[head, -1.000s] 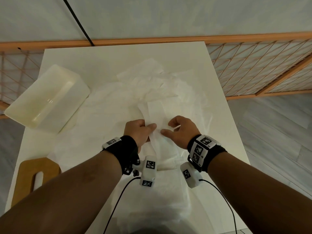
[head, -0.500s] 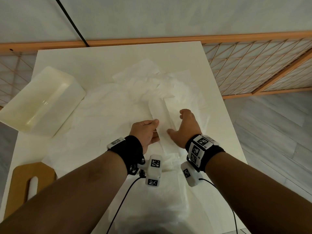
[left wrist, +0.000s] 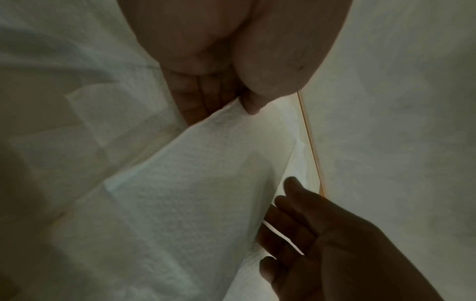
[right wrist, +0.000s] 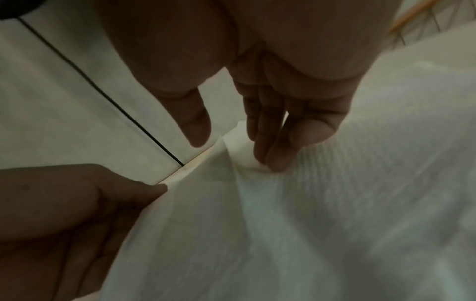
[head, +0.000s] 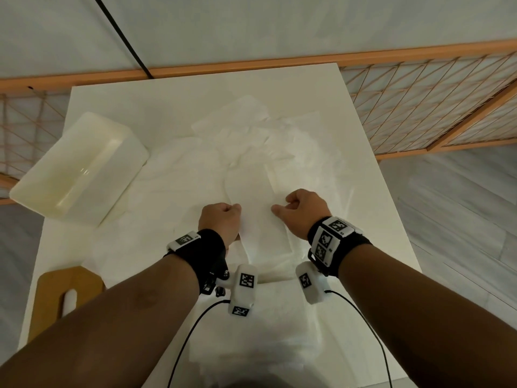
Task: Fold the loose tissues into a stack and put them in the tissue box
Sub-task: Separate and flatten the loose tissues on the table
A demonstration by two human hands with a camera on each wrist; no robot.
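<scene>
Head view shows my left hand (head: 221,222) and right hand (head: 303,212) each pinching a tissue (head: 256,208) edge mid-fold; next I'd judge it needs creasing flat.

Table (head: 167,107) centre frame, tissues (head: 279,147) spread over its middle from about 12 o'clock down to 6. Tissue box (head: 78,169) at 10 o'clock on the table's left edge, tilted, opening up, tissues just beside its right corner. Board (head: 56,292) at 8 o'clock on the near left corner. Folded tissue (head: 257,214) on top of the spread, dead centre, between left hand (head: 221,222) at its 9 o'clock edge and right hand (head: 303,212) at its 3 o'clock edge. Railing (head: 419,107) behind and right of the table, 1 to 3 o'clock.
</scene>
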